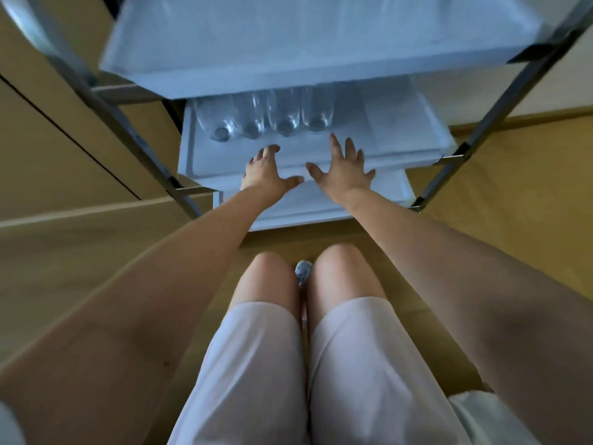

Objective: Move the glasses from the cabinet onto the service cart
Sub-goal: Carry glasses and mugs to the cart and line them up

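A service cart with white trays and a grey metal frame (134,146) fills the upper view. On its middle tray (401,146) several clear glasses (266,114) stand in a row at the back left, partly hidden under the top tray (288,53). My left hand (266,171) hovers over the tray's front edge just in front of the glasses, its fingers loosely bent and holding nothing. My right hand (345,170) is spread flat beside it, fingers straight, a little in front of the rightmost glass. Neither hand touches a glass.
A lower tray (321,207) shows beneath the middle one. Wooden cabinet panels (64,149) stand to the left and wooden floor (513,187) lies on the right. My knees (305,271) are close to the cart's front, with a shoe (303,271) between them.
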Demonstrator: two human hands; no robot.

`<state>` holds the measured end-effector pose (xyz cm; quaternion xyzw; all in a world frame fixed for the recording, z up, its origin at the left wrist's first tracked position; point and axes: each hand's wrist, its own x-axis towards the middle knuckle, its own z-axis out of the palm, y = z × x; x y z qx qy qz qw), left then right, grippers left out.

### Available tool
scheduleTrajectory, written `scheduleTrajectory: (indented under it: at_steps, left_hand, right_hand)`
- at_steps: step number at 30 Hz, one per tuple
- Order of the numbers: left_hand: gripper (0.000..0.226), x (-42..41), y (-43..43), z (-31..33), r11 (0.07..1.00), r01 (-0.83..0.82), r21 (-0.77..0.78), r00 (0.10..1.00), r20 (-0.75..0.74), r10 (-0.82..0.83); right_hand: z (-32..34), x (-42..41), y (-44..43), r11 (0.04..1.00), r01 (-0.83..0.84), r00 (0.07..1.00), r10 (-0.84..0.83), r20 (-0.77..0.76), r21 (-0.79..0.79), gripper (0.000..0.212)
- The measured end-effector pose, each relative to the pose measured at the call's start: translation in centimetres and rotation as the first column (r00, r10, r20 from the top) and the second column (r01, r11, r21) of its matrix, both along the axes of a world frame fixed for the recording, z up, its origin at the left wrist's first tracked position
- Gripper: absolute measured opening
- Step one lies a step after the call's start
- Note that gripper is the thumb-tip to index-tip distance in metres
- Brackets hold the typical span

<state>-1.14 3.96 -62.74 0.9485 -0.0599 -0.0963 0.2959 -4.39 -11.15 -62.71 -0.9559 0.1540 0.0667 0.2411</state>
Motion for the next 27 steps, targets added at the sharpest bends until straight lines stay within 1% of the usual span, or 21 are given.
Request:
scheduleTrajectory:
  at_steps: [1, 2, 3, 4, 5, 7, 9, 12, 14, 16, 20, 24, 27]
  left_hand:
    - [0.080, -0.6, 0.0, 0.6, 1.000, 0.020, 0.022, 1.000, -0.013, -0.020]
    - [0.079, -2.8, 0.7, 2.5, 0.997, 0.063, 0.048, 0.998, 0.018, -0.063]
    - [0.079, -4.0, 1.2, 3.5, 0.991, 0.108, 0.085, 0.994, 0.017, -0.110]
    - [0.078, -3.9, 1.2, 4.1, 0.982, 0.139, 0.127, 0.990, 0.010, -0.142]
    - [0.077, -3.9, 1.4, 4.8, 0.974, 0.153, 0.167, 0.988, 0.012, -0.157]
    - [0.076, -4.9, 2.1, 6.7, 0.968, 0.163, 0.192, 0.984, 0.035, -0.172]
    - [0.074, -5.1, 2.1, 9.1, 0.971, 0.160, 0.179, 0.980, 0.091, -0.179]
    - [0.070, -3.5, 1.3, 11.8, 0.975, 0.164, 0.149, 0.969, 0.161, -0.187]
    - [0.067, -1.4, 0.1, 13.8, 0.972, 0.175, 0.155, 0.955, 0.212, -0.206]
    - [0.067, 1.5, -1.2, 16.1, 0.965, 0.192, 0.177, 0.947, 0.223, -0.230]
    - [0.075, 6.8, -4.1, 22.3, 0.921, 0.267, 0.283, 0.940, 0.135, -0.314]
    - [0.075, 10.3, -6.6, 30.5, 0.911, 0.286, 0.296, 0.935, 0.124, -0.333]
    - [0.075, 12.8, -9.7, 37.2, 0.884, 0.346, 0.315, 0.911, 0.112, -0.397]
  right_hand:
    - [0.7, -0.5, -0.2, 1.000, -0.010, 1.000, 0.010, -0.005, -0.002, 0.077]
    - [2.4, -2.6, 0.0, 0.999, -0.037, 0.999, 0.038, 0.031, -0.019, 0.077]
    - [3.3, -3.6, 0.0, 0.997, -0.067, 0.997, 0.067, 0.033, -0.025, 0.077]
    - [4.0, -3.5, -0.3, 0.996, -0.085, 0.996, 0.085, 0.008, -0.020, 0.077]
    - [4.7, -3.4, -0.4, 0.994, -0.103, 0.995, 0.103, -0.007, -0.021, 0.077]
    - [6.2, -4.6, -0.6, 0.988, -0.153, 0.988, 0.153, -0.007, -0.021, 0.076]
    - [8.3, -5.0, -1.1, 0.974, -0.220, 0.972, 0.224, 0.074, -0.058, 0.074]
    - [11.3, -3.5, -2.0, 0.925, -0.306, 0.892, 0.362, 0.272, -0.227, 0.070]
    - [13.5, -1.3, -2.8, 0.903, -0.315, 0.861, 0.401, 0.313, -0.291, 0.073]
    - [16.0, 1.5, -3.6, 0.898, -0.310, 0.875, 0.398, 0.275, -0.313, 0.078]
    - [21.7, 6.3, -5.9, 0.890, -0.332, 0.911, 0.388, 0.138, -0.312, 0.082]
    - [29.8, 9.0, -8.9, 0.920, -0.290, 0.935, 0.332, 0.129, -0.264, 0.080]
    - [35.8, 9.5, -12.7, 0.943, -0.231, 0.954, 0.268, 0.134, -0.239, 0.079]
